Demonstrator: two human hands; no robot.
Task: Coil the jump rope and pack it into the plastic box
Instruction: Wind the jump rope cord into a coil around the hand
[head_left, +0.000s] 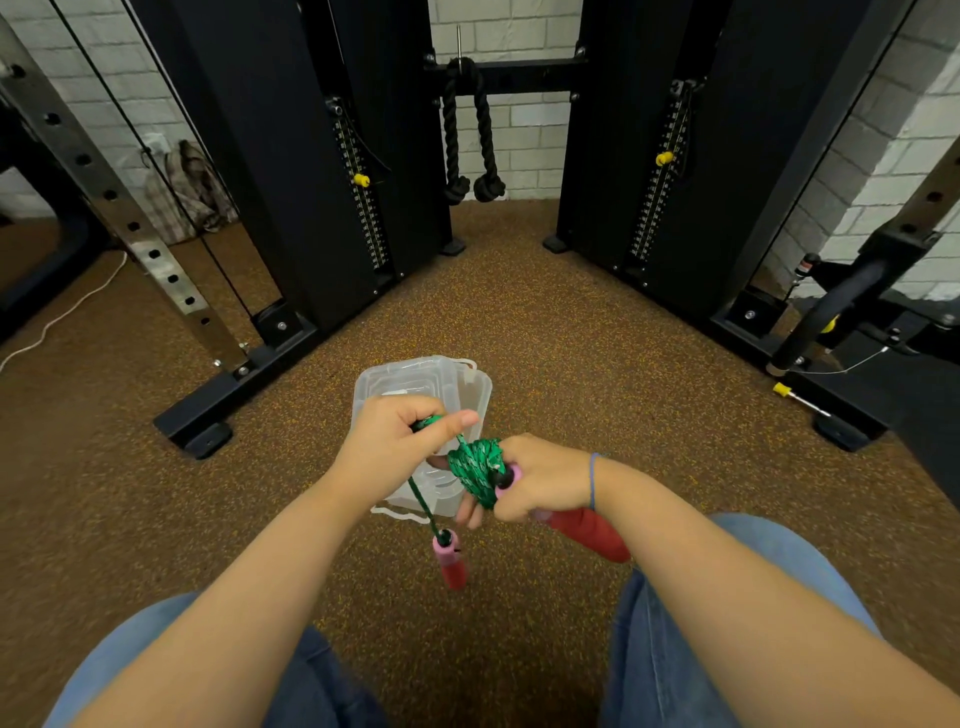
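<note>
1 head-worn wide-angle camera looked forward and down, close over the left hand (390, 448) and right hand (546, 479), toward the floor (519, 312).

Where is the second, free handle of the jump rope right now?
In the head view, the free handle is at lower centre, dangling on the green rope below the left hand, nearer the person than the plastic box.
</note>
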